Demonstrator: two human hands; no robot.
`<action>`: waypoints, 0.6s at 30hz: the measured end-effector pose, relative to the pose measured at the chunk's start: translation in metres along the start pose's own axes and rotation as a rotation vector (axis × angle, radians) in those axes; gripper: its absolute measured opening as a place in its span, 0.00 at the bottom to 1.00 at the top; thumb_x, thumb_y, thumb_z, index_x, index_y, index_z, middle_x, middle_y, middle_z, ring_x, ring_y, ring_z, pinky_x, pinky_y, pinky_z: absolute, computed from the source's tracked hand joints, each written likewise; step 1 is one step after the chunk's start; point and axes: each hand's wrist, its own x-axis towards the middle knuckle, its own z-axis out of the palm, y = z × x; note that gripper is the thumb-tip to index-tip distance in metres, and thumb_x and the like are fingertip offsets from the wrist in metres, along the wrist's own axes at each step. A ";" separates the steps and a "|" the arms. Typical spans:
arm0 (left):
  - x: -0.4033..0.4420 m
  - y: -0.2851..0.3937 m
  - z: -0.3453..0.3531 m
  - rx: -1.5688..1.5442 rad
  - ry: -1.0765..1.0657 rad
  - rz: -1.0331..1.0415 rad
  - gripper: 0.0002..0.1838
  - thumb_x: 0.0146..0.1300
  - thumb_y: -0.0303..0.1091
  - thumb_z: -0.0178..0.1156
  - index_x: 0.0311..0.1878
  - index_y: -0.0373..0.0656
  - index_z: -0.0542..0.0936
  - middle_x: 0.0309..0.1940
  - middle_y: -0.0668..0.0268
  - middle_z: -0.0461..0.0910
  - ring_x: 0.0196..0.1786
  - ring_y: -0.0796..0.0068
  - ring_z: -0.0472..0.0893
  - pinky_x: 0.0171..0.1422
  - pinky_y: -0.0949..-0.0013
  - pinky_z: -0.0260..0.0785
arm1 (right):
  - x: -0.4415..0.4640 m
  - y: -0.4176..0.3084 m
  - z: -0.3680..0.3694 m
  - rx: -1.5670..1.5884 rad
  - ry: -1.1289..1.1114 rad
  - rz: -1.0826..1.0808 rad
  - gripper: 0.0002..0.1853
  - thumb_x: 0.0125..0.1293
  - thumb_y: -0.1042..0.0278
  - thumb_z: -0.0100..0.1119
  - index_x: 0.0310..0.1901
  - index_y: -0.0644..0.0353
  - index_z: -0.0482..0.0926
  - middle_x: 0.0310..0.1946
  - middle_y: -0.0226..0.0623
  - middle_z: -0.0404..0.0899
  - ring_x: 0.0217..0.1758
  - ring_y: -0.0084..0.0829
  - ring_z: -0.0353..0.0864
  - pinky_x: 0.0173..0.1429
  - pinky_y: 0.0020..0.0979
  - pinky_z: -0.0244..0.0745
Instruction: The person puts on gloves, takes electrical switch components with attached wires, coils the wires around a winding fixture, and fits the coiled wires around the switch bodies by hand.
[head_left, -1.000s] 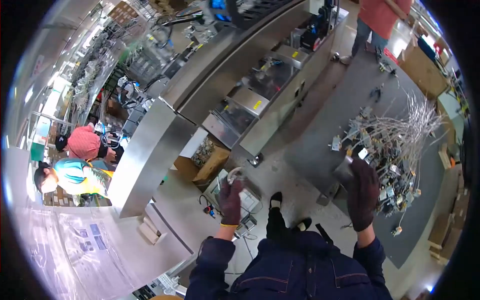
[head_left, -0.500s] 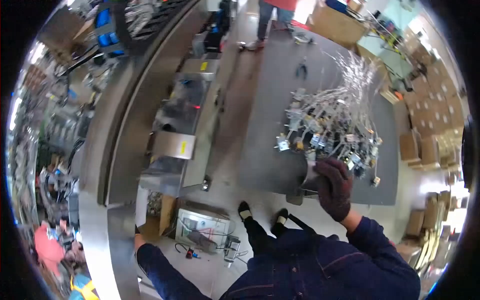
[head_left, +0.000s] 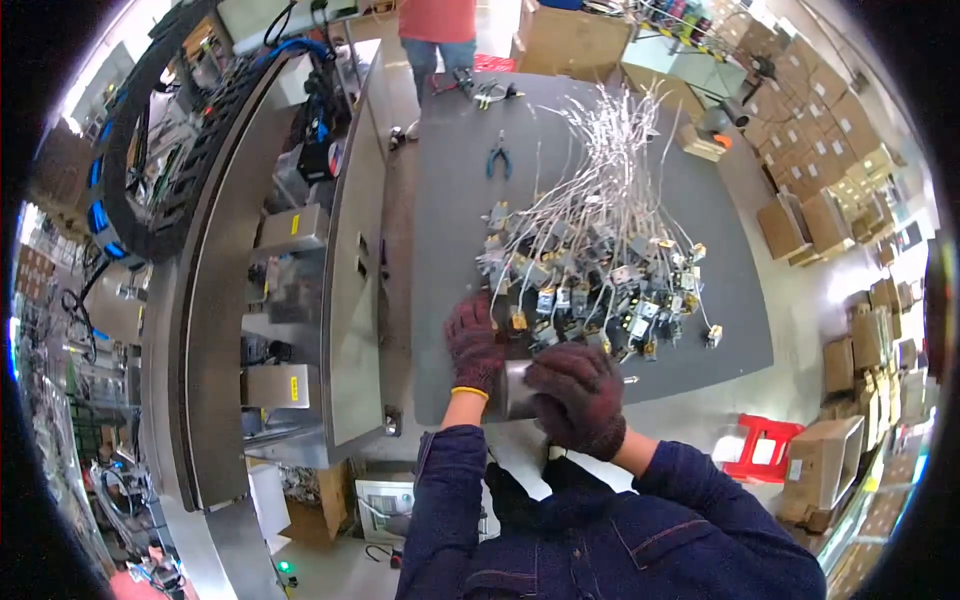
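My right hand (head_left: 578, 398), in a dark red glove, is wrapped round a grey metal cylinder (head_left: 518, 388) at the near edge of the dark table (head_left: 450, 220). Just left of the cylinder, my left hand (head_left: 473, 340) reaches to the near side of a pile of small metal parts with silvery wires (head_left: 610, 270). Its fingers are partly spread, but their tips blend into the pile's edge, and no held item can be made out. The wires fan away toward the far side of the table.
Blue-handled pliers (head_left: 499, 160) lie farther back on the table. A person (head_left: 438, 35) stands at its far end. A long metal machine (head_left: 350, 260) runs along the left. A red stool (head_left: 762, 448) and cardboard boxes (head_left: 822, 465) are at right.
The view has swung right, so the table is now in front. My left hand has come from the machine side to the pile. My right hand still has the cylinder, now nearer my left hand.
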 end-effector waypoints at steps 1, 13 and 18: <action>0.008 0.000 0.004 0.020 -0.201 -0.063 0.32 0.52 0.41 0.62 0.61 0.45 0.68 0.52 0.52 0.73 0.58 0.49 0.70 0.61 0.55 0.63 | -0.001 0.001 -0.001 0.014 -0.002 -0.008 0.16 0.48 0.70 0.63 0.42 0.54 0.77 0.44 0.37 0.78 0.46 0.43 0.78 0.50 0.43 0.72; -0.017 0.053 -0.247 -0.535 -0.327 -0.409 0.13 0.61 0.30 0.58 0.49 0.40 0.76 0.37 0.66 0.79 0.34 0.78 0.79 0.35 0.76 0.73 | -0.011 0.014 -0.026 0.263 -0.063 0.029 0.21 0.54 0.62 0.63 0.51 0.51 0.76 0.50 0.37 0.75 0.52 0.41 0.75 0.57 0.45 0.68; -0.073 0.160 -0.294 -0.329 -0.321 -0.288 0.13 0.57 0.28 0.58 0.46 0.39 0.76 0.38 0.55 0.78 0.37 0.59 0.80 0.44 0.63 0.73 | -0.017 -0.011 -0.061 0.589 -0.111 0.198 0.15 0.65 0.58 0.56 0.49 0.55 0.78 0.48 0.37 0.77 0.51 0.38 0.77 0.56 0.41 0.70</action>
